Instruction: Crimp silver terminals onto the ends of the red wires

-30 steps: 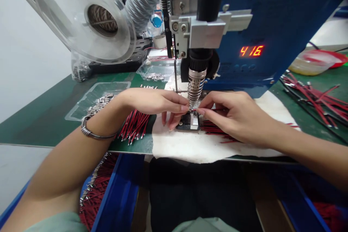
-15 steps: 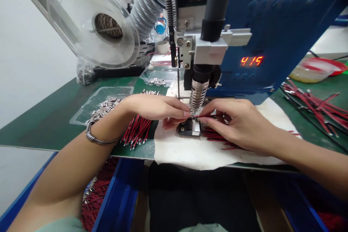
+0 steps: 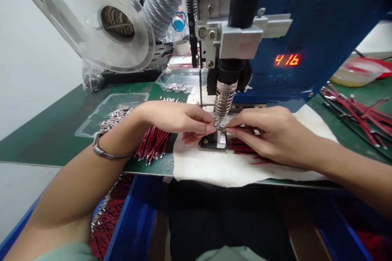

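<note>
Two fingers of my right hand (image 3: 272, 132) pinch a thin wire lead (image 3: 221, 127) at frame centre; my left hand (image 3: 176, 118) presses fingertips together beside its end, their load too small to make out. I'd expect it light and bendy, best gripped near the end. A spring-sleeved soldering iron (image 3: 226, 96) crowds above; the white cloth (image 3: 208, 167), lower centre, leaves room toward the bench (image 3: 52, 130) edge

From here I have a small fixture (image 3: 210, 142) on the cloth (image 3: 211, 171), before the machine (image 3: 266, 85); a wire bundle (image 3: 152, 144) and then a tray (image 3: 98, 112) sit left on the table (image 3: 39, 126), loose wires (image 3: 355, 108) right, a reel (image 3: 82, 36) beyond the tray.
</note>
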